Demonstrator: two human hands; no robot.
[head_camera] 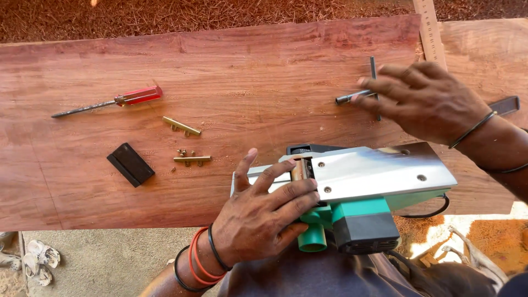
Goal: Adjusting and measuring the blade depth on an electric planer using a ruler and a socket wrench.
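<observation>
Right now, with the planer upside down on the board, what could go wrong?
The left hand rests beside the exposed cutter drum of the electric planer; fingers could get cut. The small brass screws lying loose by the brass clamp bar could roll off into the sawdust.

Single head-worn view, looking steeply down, close over wooden board (231,82), far edge perhaps cropped

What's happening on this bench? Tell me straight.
A person has an electric planer turned upside down at the near edge of a wide reddish plank. The left hand rests flat on its metal sole by the blade drum. The right hand grips a T-shaped wrench on the plank. A red-handled screwdriver, two brass bars and a black block lie to the left.
</observation>
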